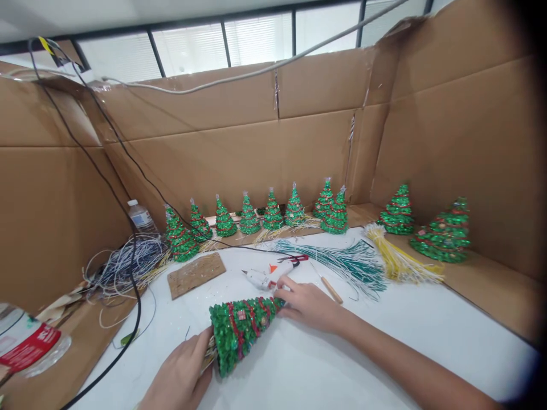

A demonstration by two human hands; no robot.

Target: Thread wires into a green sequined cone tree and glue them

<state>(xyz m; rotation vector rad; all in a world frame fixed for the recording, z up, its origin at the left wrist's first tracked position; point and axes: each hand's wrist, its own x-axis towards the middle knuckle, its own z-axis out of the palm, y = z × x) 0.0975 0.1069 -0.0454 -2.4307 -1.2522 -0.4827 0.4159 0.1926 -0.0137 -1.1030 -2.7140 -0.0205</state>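
A small green Christmas tree ornament (245,329) with red garlands lies on its side between my hands, its tip pointing right. My left hand (182,364) is closed around its base, where some pale strands show. The fingers of my right hand (305,304) pinch the tree's tip; whatever else they may hold is hidden. Just beyond that hand lies a white glue gun (258,279) with an orange piece beside it. Red-handled thread snips (299,258) and a wooden-handled awl (331,290) are close by.
Several finished-looking trees (249,215) stand along the cardboard wall (231,154). Green wires (342,265), yellow strands (397,256) and a tangled wire bundle (128,265) lie around. A cardboard piece (196,274), a bottle (142,218) and a black cable (137,285) are at left.
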